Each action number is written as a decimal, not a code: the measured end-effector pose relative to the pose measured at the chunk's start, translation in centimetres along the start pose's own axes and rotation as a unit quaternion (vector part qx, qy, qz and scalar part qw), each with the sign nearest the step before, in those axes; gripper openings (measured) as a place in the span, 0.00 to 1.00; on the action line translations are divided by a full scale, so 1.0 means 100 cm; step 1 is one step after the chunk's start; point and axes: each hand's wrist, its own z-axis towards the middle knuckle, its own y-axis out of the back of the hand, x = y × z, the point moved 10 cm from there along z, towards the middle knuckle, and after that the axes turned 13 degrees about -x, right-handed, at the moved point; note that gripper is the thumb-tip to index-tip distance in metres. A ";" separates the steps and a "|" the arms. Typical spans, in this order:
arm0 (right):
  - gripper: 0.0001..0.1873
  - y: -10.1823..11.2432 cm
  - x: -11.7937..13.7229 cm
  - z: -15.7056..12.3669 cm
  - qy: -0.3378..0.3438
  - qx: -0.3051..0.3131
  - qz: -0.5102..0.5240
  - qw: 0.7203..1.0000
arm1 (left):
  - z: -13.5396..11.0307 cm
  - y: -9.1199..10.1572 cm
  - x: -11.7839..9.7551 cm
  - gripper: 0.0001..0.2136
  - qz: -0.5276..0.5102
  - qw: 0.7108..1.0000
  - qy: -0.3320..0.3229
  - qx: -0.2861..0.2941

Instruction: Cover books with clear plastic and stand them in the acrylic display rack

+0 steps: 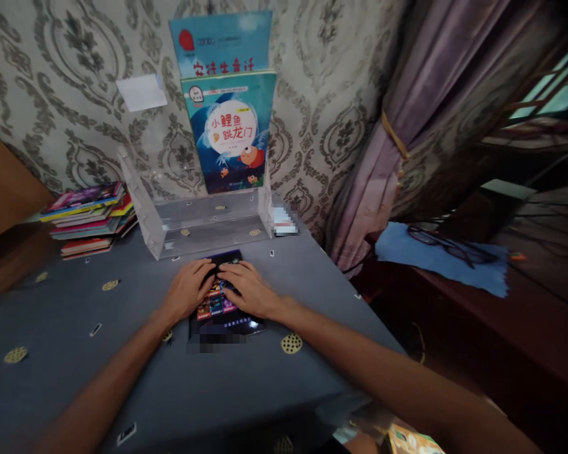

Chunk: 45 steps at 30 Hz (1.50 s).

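A dark book (pixel 227 318) with bright squares on its cover lies flat on the grey tablecloth (pixel 76 353), just in front of a clear acrylic book stand (pixel 203 221). My left hand (pixel 188 289) rests palm-down on the book's left half, fingers lying flat. My right hand (pixel 250 288) lies on its right half, fingers stretched toward the far edge. The fingertips of both hands meet near the book's middle. Two blue picture books (pixel 230 129) stand upright in the stand, one behind the other.
A stack of colourful books (pixel 89 217) sits at the table's back left. A purple curtain (pixel 407 139) hangs to the right. Glasses on a blue cloth (pixel 442 252) lie on a dark wooden surface beyond the table's right edge. Patterned wallpaper is behind.
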 end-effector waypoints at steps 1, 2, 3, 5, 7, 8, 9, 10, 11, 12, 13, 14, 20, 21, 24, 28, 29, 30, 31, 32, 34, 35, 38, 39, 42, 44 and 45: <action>0.20 -0.001 -0.001 0.001 -0.003 0.008 -0.006 1.000 | 0.000 0.000 -0.001 0.15 -0.001 1.000 -0.002 -0.002; 0.21 -0.003 -0.003 0.002 -0.005 0.015 -0.011 1.000 | 0.001 0.000 -0.001 0.14 -0.002 1.000 -0.002 -0.003; 0.22 -0.004 -0.004 0.004 -0.006 0.021 -0.016 1.000 | 0.001 0.000 -0.001 0.14 -0.002 1.000 -0.001 -0.002; 0.23 -0.006 -0.010 0.009 -0.013 0.030 -0.023 0.999 | 0.002 -0.002 0.000 0.14 -0.001 1.000 0.004 0.002; 0.24 -0.007 -0.019 0.013 -0.025 0.038 -0.031 0.999 | 0.002 -0.003 0.000 0.14 0.001 1.000 0.009 0.007; 0.24 -0.007 -0.024 0.015 -0.032 0.042 -0.036 0.998 | 0.002 -0.003 0.000 0.14 0.002 1.000 0.010 0.009; 0.24 -0.007 -0.028 0.017 -0.039 0.045 -0.041 0.997 | 0.002 -0.003 0.000 0.15 0.004 1.000 0.011 0.011; 0.24 -0.006 -0.032 0.017 -0.045 0.047 -0.045 0.997 | 0.002 -0.003 0.000 0.15 0.005 1.000 0.011 0.011; 0.24 -0.005 -0.036 0.017 -0.048 0.047 -0.048 0.997 | 0.002 -0.003 0.000 0.15 0.007 1.000 0.012 0.011; 0.23 -0.004 -0.038 0.017 -0.050 0.046 -0.050 0.996 | 0.002 -0.003 0.000 0.15 0.008 1.000 0.014 0.011; 0.23 -0.003 -0.040 0.017 -0.050 0.043 -0.050 0.997 | 0.001 -0.003 0.001 0.15 0.008 1.000 0.016 0.010; 0.23 -0.002 -0.041 0.016 -0.050 0.041 -0.050 0.997 | 0.001 -0.003 0.001 0.14 0.008 1.000 0.019 0.011; 0.21 0.004 -0.052 0.012 -0.066 0.018 -0.068 0.995 | 0.000 0.000 0.007 0.15 0.022 0.998 0.050 0.010; 0.21 0.006 -0.055 0.011 -0.071 0.013 -0.071 0.995 | 0.000 0.001 0.009 0.15 0.030 0.998 0.060 0.006; 0.20 0.008 -0.061 0.011 -0.083 0.008 -0.074 0.994 | 0.000 0.006 0.013 0.14 0.046 0.996 0.078 -0.001; 0.20 0.009 -0.064 0.012 -0.090 0.011 -0.067 0.994 | 0.001 0.011 0.011 0.13 0.051 0.996 0.068 -0.002; 0.20 0.009 -0.064 0.012 -0.094 0.011 -0.063 0.994 | 0.002 0.011 0.010 0.12 0.050 0.997 0.065 0.000; 0.20 0.009 -0.065 0.012 -0.097 0.010 -0.057 0.994 | 0.003 0.012 0.010 0.12 0.050 0.997 0.063 0.004; 0.20 0.009 -0.065 0.012 -0.101 0.008 -0.051 0.994 | 0.003 0.012 0.010 0.12 0.050 0.997 0.063 0.009; 0.20 0.009 -0.066 0.012 -0.103 0.007 -0.044 0.994 | 0.004 0.012 0.010 0.13 0.052 0.997 0.062 0.014; 0.20 0.008 -0.067 0.012 -0.104 0.005 -0.031 0.994 | 0.007 0.011 0.009 0.13 0.062 0.996 0.060 0.023; 0.20 0.008 -0.067 0.012 -0.103 0.004 -0.025 0.994 | 0.009 0.010 0.008 0.13 0.068 0.996 0.055 0.027; 0.19 0.008 -0.070 0.012 -0.105 -0.002 -0.008 0.994 | 0.017 0.003 0.003 0.14 0.072 0.996 0.036 0.032; 0.19 0.009 -0.071 0.012 -0.108 -0.007 -0.002 0.994 | 0.021 -0.001 0.001 0.14 0.066 0.997 0.027 0.034; 0.20 0.010 -0.074 0.012 -0.117 -0.019 0.019 0.993 | 0.034 -0.017 -0.009 0.15 0.033 0.998 -0.002 0.053; 0.22 0.010 -0.076 0.011 -0.123 -0.023 0.036 0.991 | 0.041 -0.029 -0.017 0.16 0.008 0.997 -0.023 0.068; 0.23 0.010 -0.077 0.011 -0.127 -0.026 0.044 0.991 | 0.045 -0.033 -0.020 0.16 -0.003 0.997 -0.031 0.071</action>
